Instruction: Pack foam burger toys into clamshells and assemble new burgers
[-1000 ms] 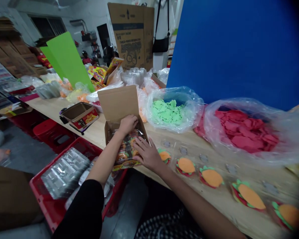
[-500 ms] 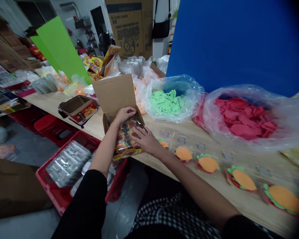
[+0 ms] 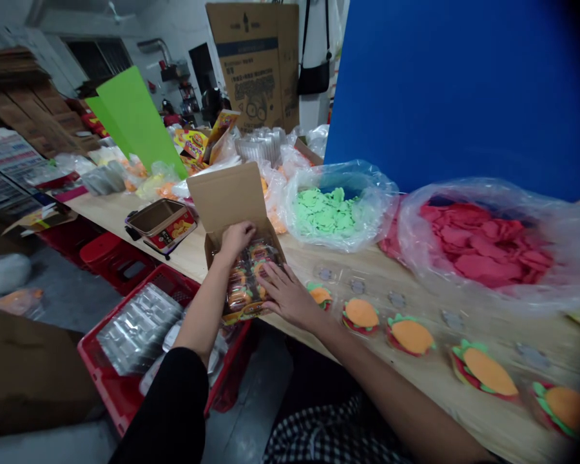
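Observation:
An open cardboard box with its flap up sits at the near edge of the wooden table. Inside lie clear packs of burger-shaped toys. My left hand rests on the far end of the packs, fingers curled over them. My right hand lies flat on their near right side, fingers spread. Just right of that hand, a row of felt burgers in clear trays runs along the table.
A bag of green felt pieces and a bag of red felt pieces stand behind the row, before a blue board. A small red-sided tray box sits left of the box. A red crate with clear trays stands below the table.
The camera has shifted a little. Both hands stay on the packs in the box, with the right hand pressed flatter.

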{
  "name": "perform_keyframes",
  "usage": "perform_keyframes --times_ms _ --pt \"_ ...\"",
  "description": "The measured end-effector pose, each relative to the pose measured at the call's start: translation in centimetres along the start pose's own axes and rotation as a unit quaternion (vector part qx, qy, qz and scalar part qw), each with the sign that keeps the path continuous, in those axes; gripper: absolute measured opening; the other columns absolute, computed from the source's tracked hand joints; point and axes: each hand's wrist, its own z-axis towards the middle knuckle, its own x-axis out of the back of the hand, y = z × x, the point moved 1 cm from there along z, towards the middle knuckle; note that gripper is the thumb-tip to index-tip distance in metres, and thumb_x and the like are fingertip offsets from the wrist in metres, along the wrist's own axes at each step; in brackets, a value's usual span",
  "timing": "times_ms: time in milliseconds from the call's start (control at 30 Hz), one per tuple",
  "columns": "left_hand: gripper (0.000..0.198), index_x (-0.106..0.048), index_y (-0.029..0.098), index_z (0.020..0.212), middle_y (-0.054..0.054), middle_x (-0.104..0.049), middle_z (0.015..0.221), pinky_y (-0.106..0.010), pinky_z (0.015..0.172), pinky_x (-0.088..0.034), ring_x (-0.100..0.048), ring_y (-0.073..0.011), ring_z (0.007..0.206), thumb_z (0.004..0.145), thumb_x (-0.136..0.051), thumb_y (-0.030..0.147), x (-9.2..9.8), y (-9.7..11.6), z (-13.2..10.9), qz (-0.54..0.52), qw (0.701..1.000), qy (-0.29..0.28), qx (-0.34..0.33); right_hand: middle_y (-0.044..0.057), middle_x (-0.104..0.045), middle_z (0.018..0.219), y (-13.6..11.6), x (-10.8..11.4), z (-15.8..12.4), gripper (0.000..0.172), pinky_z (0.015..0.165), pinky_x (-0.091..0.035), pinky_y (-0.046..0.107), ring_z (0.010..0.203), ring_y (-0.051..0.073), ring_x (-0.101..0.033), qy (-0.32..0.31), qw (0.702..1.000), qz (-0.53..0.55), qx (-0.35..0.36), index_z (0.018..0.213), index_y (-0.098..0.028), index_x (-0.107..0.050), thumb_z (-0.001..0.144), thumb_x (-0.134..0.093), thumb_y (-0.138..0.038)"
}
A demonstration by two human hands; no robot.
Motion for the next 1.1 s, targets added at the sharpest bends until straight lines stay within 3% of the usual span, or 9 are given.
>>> perform_keyframes --times_ms 133,233,333,533,667,733,867,1033,1100 --pt "0.032 -0.062 0.020 0.090 -0.011 -0.059 0.096 -0.041 0.086 -0.034 -0.044 -0.0285 0.102 0.075 -0.052 0.046 1.2 0.0 -3.1 0.169 0.985 0.033 -0.005 0.012 -0.026 0.141 0.0 0.0 0.1 0.056 0.105 -0.015 0.047 0.132 0.024 -0.013 0.001 1.000 -0.006 0.000 0.130 -0.018 -0.037 0.081 -0.048 -0.044" --pt "0.043 -0.055 0.021 0.108 -0.012 -0.055 0.103 -0.043 0.081 -0.036 -0.044 -0.0286 0.101 0.083 -0.035 0.049 0.7 0.1 -4.7 0.335 0.942 0.034 -0.018 0.011 -0.027 0.141 -0.1 -0.1 0.1 0.057 0.105 -0.014 0.047 0.132 0.024 -0.013 0.004 1.000 -0.002 -0.004 0.130 -0.018 -0.036 0.080 -0.050 -0.043" --pt "0.043 -0.053 0.021 0.111 -0.013 -0.054 0.104 -0.041 0.079 -0.037 -0.045 -0.0274 0.101 0.086 -0.028 0.046 0.0 0.4 -5.1 0.392 0.918 0.046 -0.026 0.011 -0.029 0.140 -0.2 -0.1 0.0 0.057 0.106 -0.013 0.047 0.132 0.023 -0.014 0.010 1.000 -0.003 -0.002 0.130 -0.019 -0.036 0.080 -0.051 -0.042" --pt "0.040 -0.056 0.020 0.108 -0.010 -0.056 0.108 -0.036 0.089 -0.035 -0.048 -0.0226 0.102 0.086 -0.031 0.042 0.4 2.8 -5.5 0.336 0.937 0.040 -0.088 0.011 -0.028 0.140 -0.4 0.5 -0.4 0.058 0.106 -0.014 0.047 0.131 0.023 -0.016 0.011 0.999 -0.033 -0.005 0.130 -0.017 -0.036 0.081 -0.046 -0.047" --pt "0.043 -0.047 0.024 0.121 -0.006 -0.049 0.124 -0.034 0.096 -0.032 -0.044 -0.0202 0.113 0.085 -0.035 0.043 -0.2 4.0 -7.4 0.275 0.947 -0.019 -0.164 0.012 -0.030 0.139 -0.1 1.0 -0.3 0.061 0.107 -0.013 0.045 0.131 0.023 -0.015 0.006 0.999 -0.048 -0.004 0.130 -0.014 -0.035 0.083 -0.039 -0.052" --pt "0.040 -0.050 0.025 0.119 -0.006 -0.046 0.128 -0.040 0.099 -0.029 -0.041 -0.0225 0.117 0.084 -0.037 0.042 -1.2 4.0 -8.5 0.291 0.941 -0.038 -0.170 0.012 -0.033 0.138 -0.1 1.1 -0.2 0.061 0.107 -0.011 0.045 0.132 0.023 -0.014 0.005 0.999 -0.053 -0.003 0.129 -0.013 -0.037 0.083 -0.037 -0.053" --pt "0.036 -0.057 0.023 0.110 -0.007 -0.046 0.128 -0.043 0.102 -0.024 -0.038 -0.0239 0.121 0.085 -0.036 0.039 -2.5 3.5 -9.7 0.306 0.937 -0.015 -0.165 0.012 -0.031 0.138 -0.4 0.8 -0.3 0.061 0.106 -0.009 0.048 0.132 0.023 -0.013 0.003 0.999 -0.050 0.000 0.130 -0.013 -0.035 0.082 -0.039 -0.052" --pt "0.039 -0.056 0.020 0.111 -0.009 -0.051 0.124 -0.040 0.101 -0.027 -0.040 -0.0219 0.119 0.087 -0.032 0.038 -2.2 3.2 -9.5 0.317 0.932 -0.018 -0.173 0.013 -0.029 0.139 0.4 1.6 -0.8 0.060 0.105 -0.012 0.046 0.132 0.022 -0.012 0.016 1.000 0.010 0.007 0.130 -0.011 -0.033 0.084 -0.037 -0.050" --pt "0.039 -0.054 0.020 0.114 -0.008 -0.050 0.124 -0.040 0.100 -0.029 -0.041 -0.0220 0.118 0.086 -0.034 0.040 -2.0 3.3 -9.2 0.316 0.932 -0.038 -0.172 0.010 -0.033 0.137 2.0 2.9 -1.3 0.047 0.103 -0.017 0.043 0.128 0.021 -0.021 0.047 0.997 0.026 -0.048 0.126 -0.015 -0.039 0.088 -0.033 -0.043"
